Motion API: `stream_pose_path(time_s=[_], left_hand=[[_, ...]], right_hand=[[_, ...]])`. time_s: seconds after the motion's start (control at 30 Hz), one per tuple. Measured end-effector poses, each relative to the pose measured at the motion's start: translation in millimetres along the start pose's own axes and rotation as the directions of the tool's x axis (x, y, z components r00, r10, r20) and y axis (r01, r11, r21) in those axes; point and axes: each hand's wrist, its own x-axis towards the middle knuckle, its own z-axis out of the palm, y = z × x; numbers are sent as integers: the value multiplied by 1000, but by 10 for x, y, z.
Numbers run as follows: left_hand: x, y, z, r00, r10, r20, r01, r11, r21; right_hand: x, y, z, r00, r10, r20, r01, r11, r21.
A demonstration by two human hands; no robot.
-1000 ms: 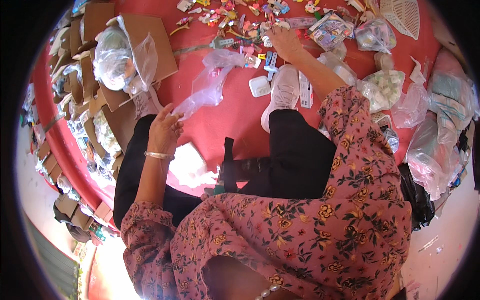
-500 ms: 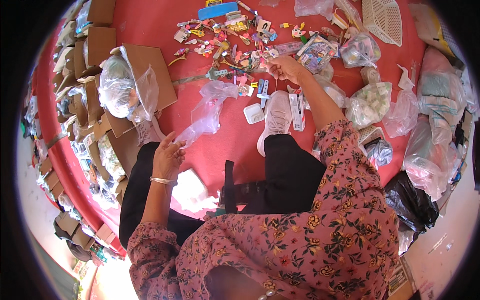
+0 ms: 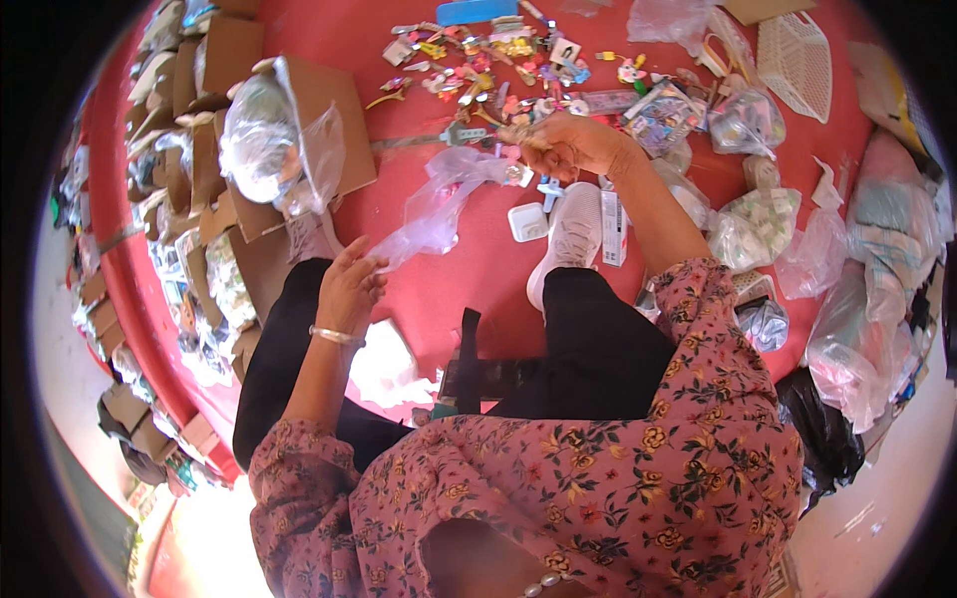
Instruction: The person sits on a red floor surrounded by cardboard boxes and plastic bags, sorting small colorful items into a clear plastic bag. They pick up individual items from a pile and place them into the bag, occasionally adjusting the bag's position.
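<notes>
My left hand (image 3: 353, 287), a bangle on its wrist, pinches the near end of a thin clear plastic bag (image 3: 439, 214). The bag stretches away over the red floor toward the hair clips, with something pinkish showing inside. My right hand (image 3: 570, 146) hovers at the near edge of a pile of colourful hair clips (image 3: 488, 75). Its fingers are closed around something small and tan, too blurred to name. A grey-green clip (image 3: 463, 134) lies just left of it. Below the right hand are a small white square box (image 3: 527, 222) and a blue strip-like piece (image 3: 549, 192).
Cardboard boxes (image 3: 229, 60) with bagged goods line the left side. Clear bags (image 3: 753, 214), a white plastic basket (image 3: 795, 65) and a black bag (image 3: 822, 429) stand on the right. My shoe (image 3: 572, 234) is beside a slim white box (image 3: 613, 229).
My right hand has drawn left over the clip pile, closer to the plastic bag. My left hand keeps hold of the bag's near end. The whole view has shifted slightly.
</notes>
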Motion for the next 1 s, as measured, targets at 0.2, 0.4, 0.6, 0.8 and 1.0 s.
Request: stream_pose_path(time_s=[0.2, 0.4, 0.6, 0.8, 1.0], left_hand=[[-71, 28, 38, 1000, 25, 9, -25, 999, -34], [-123, -2, 55, 999, 49, -23, -49, 999, -5], [-136, -87, 82, 979, 205, 4, -205, 979, 23], [-148, -205, 79, 983, 180, -32, -181, 983, -41], [-87, -228, 46, 991, 130, -7, -130, 991, -32]], right_hand=[[583, -116, 778, 958, 281, -53, -262, 786, -561], [862, 98, 963, 938, 300, -175, -344, 730, -591], [846, 190, 984, 974, 74, -216, -181, 827, -532], [902, 318, 904, 967, 48, -251, -188, 801, -569], [892, 486, 862, 975, -201, -93, -67, 130, -989]])
